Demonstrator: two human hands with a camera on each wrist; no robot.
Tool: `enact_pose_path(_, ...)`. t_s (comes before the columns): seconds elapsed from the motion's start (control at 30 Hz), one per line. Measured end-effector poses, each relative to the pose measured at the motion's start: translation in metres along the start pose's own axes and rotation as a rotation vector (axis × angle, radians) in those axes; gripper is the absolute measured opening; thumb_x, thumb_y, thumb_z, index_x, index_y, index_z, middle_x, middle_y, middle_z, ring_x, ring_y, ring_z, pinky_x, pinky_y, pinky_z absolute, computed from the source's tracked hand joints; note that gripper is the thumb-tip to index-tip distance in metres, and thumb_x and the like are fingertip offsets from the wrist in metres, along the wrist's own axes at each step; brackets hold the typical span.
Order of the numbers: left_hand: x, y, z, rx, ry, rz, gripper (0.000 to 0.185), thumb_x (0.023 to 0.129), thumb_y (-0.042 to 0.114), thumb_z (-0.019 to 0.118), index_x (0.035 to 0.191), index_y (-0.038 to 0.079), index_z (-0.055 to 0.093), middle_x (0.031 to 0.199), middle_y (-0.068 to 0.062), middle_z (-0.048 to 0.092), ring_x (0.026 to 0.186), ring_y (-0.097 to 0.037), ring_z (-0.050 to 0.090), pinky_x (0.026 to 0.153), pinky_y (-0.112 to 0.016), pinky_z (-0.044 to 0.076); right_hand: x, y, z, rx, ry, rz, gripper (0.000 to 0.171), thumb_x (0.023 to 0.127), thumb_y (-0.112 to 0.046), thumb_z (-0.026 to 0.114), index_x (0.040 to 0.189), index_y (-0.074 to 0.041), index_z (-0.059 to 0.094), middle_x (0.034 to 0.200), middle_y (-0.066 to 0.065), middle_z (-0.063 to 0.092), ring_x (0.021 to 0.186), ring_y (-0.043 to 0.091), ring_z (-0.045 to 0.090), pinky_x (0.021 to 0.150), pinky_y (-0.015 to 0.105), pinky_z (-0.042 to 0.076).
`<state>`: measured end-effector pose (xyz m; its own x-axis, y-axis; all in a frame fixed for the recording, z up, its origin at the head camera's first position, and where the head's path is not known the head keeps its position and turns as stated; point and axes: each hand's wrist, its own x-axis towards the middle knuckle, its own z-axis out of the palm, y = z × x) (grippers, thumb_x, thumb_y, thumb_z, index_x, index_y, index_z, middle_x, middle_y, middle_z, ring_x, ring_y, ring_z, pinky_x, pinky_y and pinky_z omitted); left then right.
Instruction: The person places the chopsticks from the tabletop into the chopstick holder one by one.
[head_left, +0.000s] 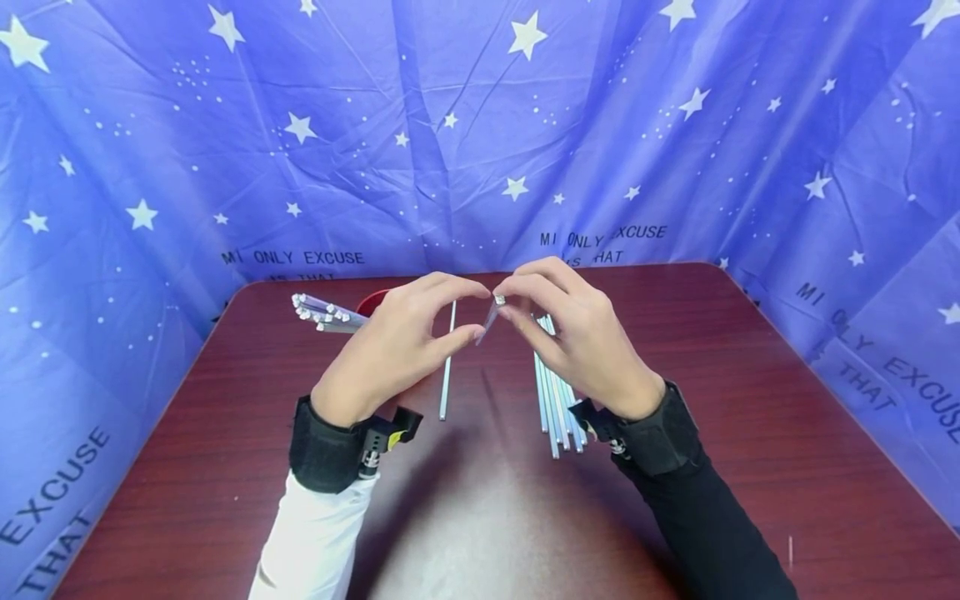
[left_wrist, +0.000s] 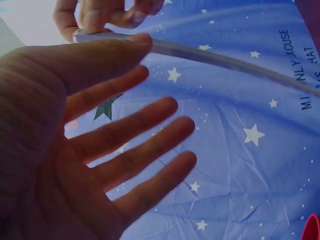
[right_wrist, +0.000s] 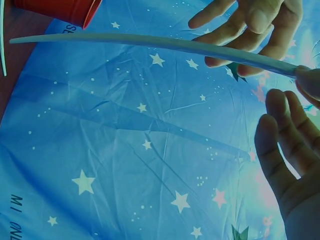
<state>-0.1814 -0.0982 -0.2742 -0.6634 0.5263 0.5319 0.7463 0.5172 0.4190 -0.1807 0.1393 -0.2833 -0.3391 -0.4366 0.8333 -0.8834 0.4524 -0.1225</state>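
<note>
Both hands are raised over the table around a thin silvery stick (head_left: 488, 322). My right hand (head_left: 588, 333) pinches its white-tipped end between thumb and index finger. Close by, my left hand (head_left: 393, 346) has its thumb against the stick. In the left wrist view the fingers of the left hand (left_wrist: 130, 135) are straight and spread below the stick (left_wrist: 215, 58). The right wrist view shows the stick (right_wrist: 150, 42) stretching far out from the right hand (right_wrist: 295, 145), with the left hand's (right_wrist: 255, 30) fingers beyond it.
A bundle of similar sticks (head_left: 552, 387) lies beneath the right hand. One single stick (head_left: 447, 375) lies mid-table. Left of the left hand, several white-ended sticks (head_left: 322, 314) project beside a red container (head_left: 371, 302), partly hidden. A starry blue curtain (head_left: 465, 125) surrounds the dark red table (head_left: 225, 450).
</note>
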Motion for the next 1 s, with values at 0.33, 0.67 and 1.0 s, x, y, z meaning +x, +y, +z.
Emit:
enact_pose_path(0.33,0.002,0.005,0.004,-0.005,0.056,0.124,0.022,0.097,0.014,0.082,0.118,0.01,0.079,0.105,0.0,0.077,0.089,-0.013,0.064,0.08,-0.03,0.054,0.001,-0.004,-0.001,0.035,0.087,-0.041,0.016,0.103,-0.012,0.074,0.115,-0.002,0.073,0.106,0.012,0.069,0.081,0.016,0.063,0.071,0.021,0.048)
enact_pose_path(0.67,0.003,0.004,0.002,0.044,0.14,0.133,0.012,0.099,0.008,0.077,0.111,0.007,0.077,0.102,-0.003,0.077,0.085,-0.017,0.067,0.078,-0.034,0.056,-0.001,-0.002,-0.001,0.045,0.054,0.01,0.031,0.104,-0.014,0.072,0.128,0.003,0.064,0.105,0.013,0.069,0.08,0.017,0.065,0.07,0.021,0.048)
enact_pose_path(1.0,0.0,-0.002,-0.014,0.058,0.473,-0.023,0.013,0.102,0.002,0.065,0.111,0.0,0.074,0.109,-0.01,0.08,0.097,-0.022,0.077,0.087,-0.037,0.059,-0.002,0.0,0.001,0.018,0.025,0.043,0.031,0.099,-0.006,0.073,0.129,0.001,0.065,0.103,0.011,0.069,0.079,0.014,0.064,0.065,0.022,0.046)
